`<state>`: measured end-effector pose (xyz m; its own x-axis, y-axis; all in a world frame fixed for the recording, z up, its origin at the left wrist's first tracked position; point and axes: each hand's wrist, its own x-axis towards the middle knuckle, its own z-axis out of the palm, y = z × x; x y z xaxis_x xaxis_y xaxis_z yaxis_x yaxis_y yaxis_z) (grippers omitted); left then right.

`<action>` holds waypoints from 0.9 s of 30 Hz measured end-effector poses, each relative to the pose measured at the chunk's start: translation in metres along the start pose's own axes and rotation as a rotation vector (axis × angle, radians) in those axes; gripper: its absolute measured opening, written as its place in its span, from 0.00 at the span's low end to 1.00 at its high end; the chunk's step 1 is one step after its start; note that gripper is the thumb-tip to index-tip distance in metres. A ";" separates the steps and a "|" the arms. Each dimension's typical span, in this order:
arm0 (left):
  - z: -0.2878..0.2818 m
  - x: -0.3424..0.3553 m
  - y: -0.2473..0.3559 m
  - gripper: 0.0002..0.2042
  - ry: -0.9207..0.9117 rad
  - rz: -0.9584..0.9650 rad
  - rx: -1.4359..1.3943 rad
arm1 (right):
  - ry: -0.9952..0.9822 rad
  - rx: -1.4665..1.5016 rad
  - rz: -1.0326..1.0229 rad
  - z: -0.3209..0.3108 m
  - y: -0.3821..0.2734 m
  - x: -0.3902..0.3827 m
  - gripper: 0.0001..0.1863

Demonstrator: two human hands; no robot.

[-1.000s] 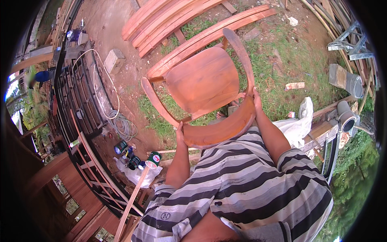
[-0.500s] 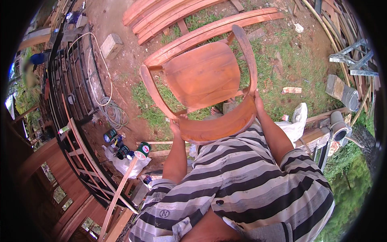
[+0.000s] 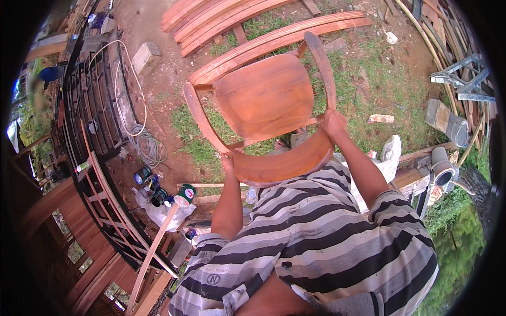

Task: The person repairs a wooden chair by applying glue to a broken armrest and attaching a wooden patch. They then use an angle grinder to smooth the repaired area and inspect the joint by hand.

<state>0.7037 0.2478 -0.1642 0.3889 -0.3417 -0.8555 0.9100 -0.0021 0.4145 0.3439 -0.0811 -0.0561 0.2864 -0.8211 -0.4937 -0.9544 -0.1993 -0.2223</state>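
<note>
- The wooden armchair (image 3: 265, 100) was directly in front of the person, over patchy grass (image 3: 379, 95), with its curved backrest (image 3: 284, 164) nearest the body and its seat farther off.
- The left grip (image 3: 227, 162) was closed on the chair's left corner, where armrest and backrest met; some of its fingers were hidden.
- The right grip (image 3: 334, 125) was wrapped round the matching right corner of the chair.
- The striped shirt (image 3: 316, 221) was at the chair's near side; whether it touched the backrest could not be told.
- Just beyond the chair was a long reddish board (image 3: 274, 42), and past it, a stack of planks (image 3: 226, 21).
- Left of the chair were a coiled hose (image 3: 150, 149) and a dark slatted frame (image 3: 95, 121).
- Left of the chair and closer to the person was a green can (image 3: 185, 195) beside white plastic sheeting (image 3: 168, 216).
- Right of the chair was a white sack (image 3: 390, 158), then a grey pipe (image 3: 441, 166).
</note>
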 end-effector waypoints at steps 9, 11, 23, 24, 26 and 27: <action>0.011 -0.003 -0.003 0.39 0.116 0.006 0.011 | -0.003 -0.048 -0.043 0.015 0.003 0.005 0.10; 0.010 -0.004 -0.004 0.39 0.098 0.015 0.030 | 0.006 0.036 -0.015 0.013 0.005 0.001 0.11; 0.002 0.004 -0.008 0.43 0.003 -0.056 -0.038 | -0.119 0.076 -0.015 -0.008 0.020 -0.002 0.17; 0.001 0.005 -0.010 0.43 0.028 -0.042 -0.031 | -0.108 0.069 -0.013 -0.010 0.016 -0.004 0.16; -0.006 0.013 -0.008 0.43 0.032 -0.010 -0.006 | -0.080 0.064 -0.019 -0.012 0.008 -0.006 0.15; -0.014 0.018 -0.004 0.43 0.016 0.009 0.012 | -0.086 0.089 -0.017 -0.012 0.004 -0.004 0.15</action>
<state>0.7092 0.2552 -0.1851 0.3994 -0.3269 -0.8565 0.9047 -0.0107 0.4259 0.3378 -0.0848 -0.0454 0.3121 -0.7682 -0.5590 -0.9393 -0.1612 -0.3028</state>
